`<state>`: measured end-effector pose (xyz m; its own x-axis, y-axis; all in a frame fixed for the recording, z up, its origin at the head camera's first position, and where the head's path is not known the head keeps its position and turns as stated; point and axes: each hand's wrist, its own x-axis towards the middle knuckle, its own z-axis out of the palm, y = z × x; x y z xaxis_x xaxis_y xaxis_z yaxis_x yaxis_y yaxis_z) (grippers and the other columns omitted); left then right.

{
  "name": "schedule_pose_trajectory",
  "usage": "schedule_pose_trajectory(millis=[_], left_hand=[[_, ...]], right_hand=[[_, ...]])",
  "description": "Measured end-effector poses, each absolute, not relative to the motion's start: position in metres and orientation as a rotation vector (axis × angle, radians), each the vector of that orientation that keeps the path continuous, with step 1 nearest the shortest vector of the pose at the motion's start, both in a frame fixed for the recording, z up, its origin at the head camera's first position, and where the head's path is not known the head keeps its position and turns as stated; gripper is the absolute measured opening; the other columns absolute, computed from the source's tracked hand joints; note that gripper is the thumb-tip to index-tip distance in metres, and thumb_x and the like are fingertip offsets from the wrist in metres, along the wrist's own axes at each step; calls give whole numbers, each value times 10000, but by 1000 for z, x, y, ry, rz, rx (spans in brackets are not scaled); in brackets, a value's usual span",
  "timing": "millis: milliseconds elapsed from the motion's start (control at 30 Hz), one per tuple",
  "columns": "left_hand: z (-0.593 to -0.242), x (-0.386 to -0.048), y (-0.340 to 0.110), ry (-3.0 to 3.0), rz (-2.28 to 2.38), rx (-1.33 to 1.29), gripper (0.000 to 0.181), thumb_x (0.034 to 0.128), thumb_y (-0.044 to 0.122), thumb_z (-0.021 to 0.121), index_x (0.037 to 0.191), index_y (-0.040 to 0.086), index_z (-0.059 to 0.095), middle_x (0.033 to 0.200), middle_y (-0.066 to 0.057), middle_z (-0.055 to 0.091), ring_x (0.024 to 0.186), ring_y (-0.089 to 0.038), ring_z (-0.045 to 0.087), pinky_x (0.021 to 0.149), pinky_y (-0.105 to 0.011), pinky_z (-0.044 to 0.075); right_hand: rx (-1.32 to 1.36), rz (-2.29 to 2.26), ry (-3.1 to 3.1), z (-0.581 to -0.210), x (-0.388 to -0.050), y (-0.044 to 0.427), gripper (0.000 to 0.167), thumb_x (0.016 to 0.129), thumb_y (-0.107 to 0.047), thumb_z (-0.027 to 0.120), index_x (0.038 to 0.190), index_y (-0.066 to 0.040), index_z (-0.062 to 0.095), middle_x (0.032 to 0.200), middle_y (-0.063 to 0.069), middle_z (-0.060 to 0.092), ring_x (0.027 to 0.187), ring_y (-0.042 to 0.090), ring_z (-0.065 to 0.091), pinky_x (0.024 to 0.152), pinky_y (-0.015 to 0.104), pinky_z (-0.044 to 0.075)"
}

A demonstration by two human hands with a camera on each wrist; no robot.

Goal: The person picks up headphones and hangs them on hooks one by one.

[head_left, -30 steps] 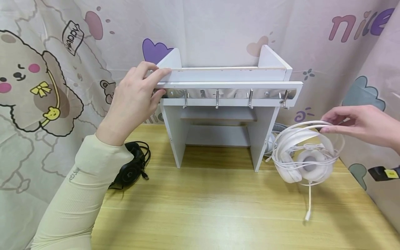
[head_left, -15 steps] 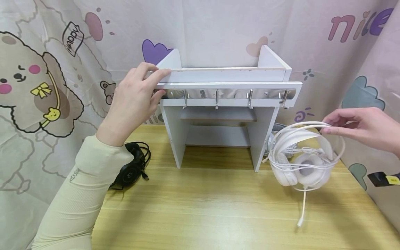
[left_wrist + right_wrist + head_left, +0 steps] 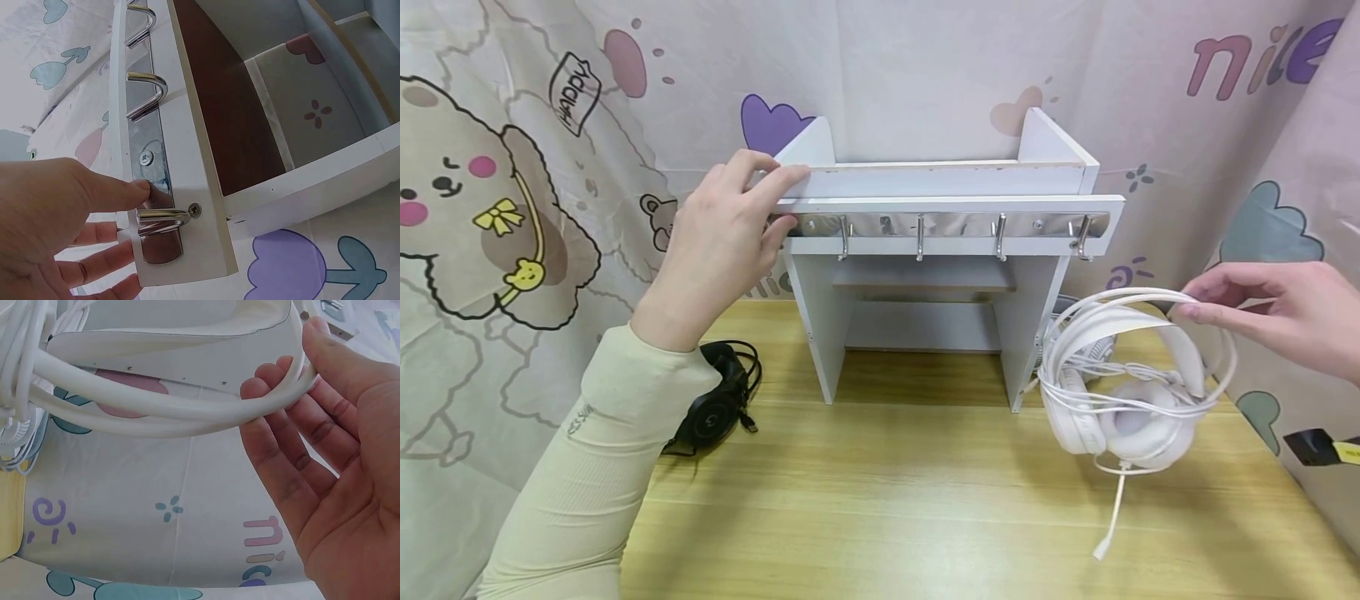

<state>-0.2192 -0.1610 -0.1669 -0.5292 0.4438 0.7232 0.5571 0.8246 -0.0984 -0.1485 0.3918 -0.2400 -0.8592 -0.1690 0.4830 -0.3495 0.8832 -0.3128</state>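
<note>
My left hand (image 3: 722, 229) grips the left end of the white hook rail (image 3: 955, 247) on the front of the white shelf unit (image 3: 936, 181). In the left wrist view the thumb presses the metal strip (image 3: 140, 140) beside a hook (image 3: 164, 217), and the other fingers go behind the board. At the right, my right hand (image 3: 1273, 304) holds white headphones (image 3: 1150, 437) by the thin hoops over the headband. They hang above the table with the cable wound round them and its plug dangling. In the right wrist view, fingertips and thumb pinch the hoops (image 3: 187, 412).
Black headphones (image 3: 711, 417) with a coiled cable lie on the wooden table (image 3: 880, 492) left of the unit. Another grey-white pair (image 3: 1097, 354) sits behind the unit's right side, partly hidden. Patterned cloth (image 3: 925, 75) hangs at the back and sides.
The white headphones have come slightly down and turned a little, with the dangling plug swinging left. My right hand has shifted slightly right and down; the left hand stays put.
</note>
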Motion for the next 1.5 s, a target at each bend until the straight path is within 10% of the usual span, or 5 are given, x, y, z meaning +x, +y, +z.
schedule_pose_trajectory(millis=[1500], left_hand=[[-168,-219,-160,-2192,-162,-721,497,971,30,761,1439,156,652,1336,-212,646,990,-471,640,772,-612,560]], right_hand=[[282,778,-2493,-226,-118,345,128,891,-138,879,970,-197,796,723,-285,724,690,-175,635,621,-1,429]])
